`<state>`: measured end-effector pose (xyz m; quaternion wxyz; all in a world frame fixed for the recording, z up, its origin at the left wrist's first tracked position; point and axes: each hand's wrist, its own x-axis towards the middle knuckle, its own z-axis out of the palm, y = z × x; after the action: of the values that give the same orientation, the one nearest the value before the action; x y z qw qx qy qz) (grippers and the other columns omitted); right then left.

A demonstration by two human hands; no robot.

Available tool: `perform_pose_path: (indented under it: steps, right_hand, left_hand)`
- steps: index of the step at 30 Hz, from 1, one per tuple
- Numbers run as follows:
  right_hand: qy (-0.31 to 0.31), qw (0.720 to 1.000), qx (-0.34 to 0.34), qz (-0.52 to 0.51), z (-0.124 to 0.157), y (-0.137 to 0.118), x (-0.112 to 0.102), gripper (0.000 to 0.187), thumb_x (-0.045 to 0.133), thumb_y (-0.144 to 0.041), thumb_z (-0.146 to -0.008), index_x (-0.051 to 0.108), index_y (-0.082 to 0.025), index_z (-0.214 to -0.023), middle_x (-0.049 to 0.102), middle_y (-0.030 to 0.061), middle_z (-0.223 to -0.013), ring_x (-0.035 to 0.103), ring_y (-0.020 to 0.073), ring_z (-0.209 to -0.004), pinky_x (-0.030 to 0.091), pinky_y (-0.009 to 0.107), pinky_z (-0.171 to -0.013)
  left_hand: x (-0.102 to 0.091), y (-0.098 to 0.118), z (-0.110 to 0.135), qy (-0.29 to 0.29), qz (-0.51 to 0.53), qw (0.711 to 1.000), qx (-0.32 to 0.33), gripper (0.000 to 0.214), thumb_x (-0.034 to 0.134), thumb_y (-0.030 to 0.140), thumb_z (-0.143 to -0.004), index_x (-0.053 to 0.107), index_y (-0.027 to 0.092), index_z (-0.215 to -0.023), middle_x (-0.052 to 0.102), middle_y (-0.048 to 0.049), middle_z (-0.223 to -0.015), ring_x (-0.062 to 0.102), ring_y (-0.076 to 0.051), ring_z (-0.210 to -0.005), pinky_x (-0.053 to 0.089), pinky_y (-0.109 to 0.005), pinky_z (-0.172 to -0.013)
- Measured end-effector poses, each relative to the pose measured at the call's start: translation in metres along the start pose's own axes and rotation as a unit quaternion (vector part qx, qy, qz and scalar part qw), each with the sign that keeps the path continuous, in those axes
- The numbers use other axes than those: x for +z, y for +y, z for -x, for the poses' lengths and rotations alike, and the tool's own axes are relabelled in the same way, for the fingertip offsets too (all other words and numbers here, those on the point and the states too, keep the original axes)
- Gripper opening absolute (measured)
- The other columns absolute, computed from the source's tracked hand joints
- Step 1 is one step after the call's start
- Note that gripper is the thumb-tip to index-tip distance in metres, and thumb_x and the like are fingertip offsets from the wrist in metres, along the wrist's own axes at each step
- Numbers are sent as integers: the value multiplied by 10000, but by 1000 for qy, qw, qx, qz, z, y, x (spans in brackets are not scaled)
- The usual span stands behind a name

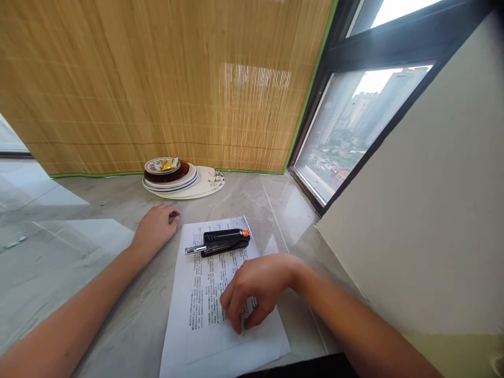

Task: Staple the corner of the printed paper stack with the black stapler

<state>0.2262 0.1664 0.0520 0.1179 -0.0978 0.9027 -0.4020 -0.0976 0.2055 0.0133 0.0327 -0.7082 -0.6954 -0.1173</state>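
My left hand [156, 227] rests on the counter, just left of the paper's top corner. Its fingers are loosely curled, with a gap to the thumb and nothing seen in them. Over the lower half of the printed paper [212, 346], my right hand [252, 291] is closed in a pinch. A small greyish bit shows between thumb and fingertips, too small to name. A black stapler [224, 242] with an orange mark lies across the paper's upper part. Its silver metal tray sticks out to the left. Neither hand touches it.
A stack of plates [170, 181] stands at the back on an oval white board [210, 181], a small yellow packet [169, 164] on top. Behind hangs a bamboo blind [157, 79]. A window [354, 121] and a white wall [433, 210] bound the grey counter [129, 325] at right.
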Motion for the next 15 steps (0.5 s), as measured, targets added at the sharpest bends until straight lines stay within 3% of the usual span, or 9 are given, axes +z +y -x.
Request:
perform_pose_path:
  steps: [5, 9, 12, 15]
  right_hand:
    - [67, 997, -7, 30, 1, 3, 4, 40, 781, -232, -965, 762, -244, -998, 764, -36, -1117, 707, 94, -934, 440, 199, -756]
    - [67, 997, -11, 37, -1, 5, 6, 58, 808, -240, -949, 767, -259, -985, 769, -50, -1101, 712, 93, -931, 449, 198, -738]
    - [78, 997, -20, 21, 0, 5, 4, 46, 766, -210, -964, 765, -230, -1006, 770, -18, -1084, 711, 101, -932, 471, 197, -770]
    - [172, 982, -65, -39, 9, 5, -4, 105, 763, -274, -975, 784, -189, -1032, 761, 42, -1091, 683, 107, -871, 499, 207, -753]
  left_hand:
    - [-2, 5, 1, 39, 73, 997, -3, 291, 460, 304, -979, 721, 220, -1075, 791, -145, -1070, 744, -341, -967, 569, -487, -902]
    - [-4, 8, 1, 80, 125, 989, 15, 291, 492, 326, -971, 728, 250, -1123, 805, -113, -1027, 740, -309, -897, 567, -468, -889]
    - [-5, 10, 2, 97, 140, 985, 37, 335, 477, 348, -998, 740, 271, -1191, 808, -107, -1073, 732, -316, -991, 555, -471, -950]
    - [-7, 12, 2, 103, 153, 980, 71, 346, 442, 377, -1032, 761, 277, -1121, 800, -101, -1173, 714, -326, -1123, 533, -470, -1015]
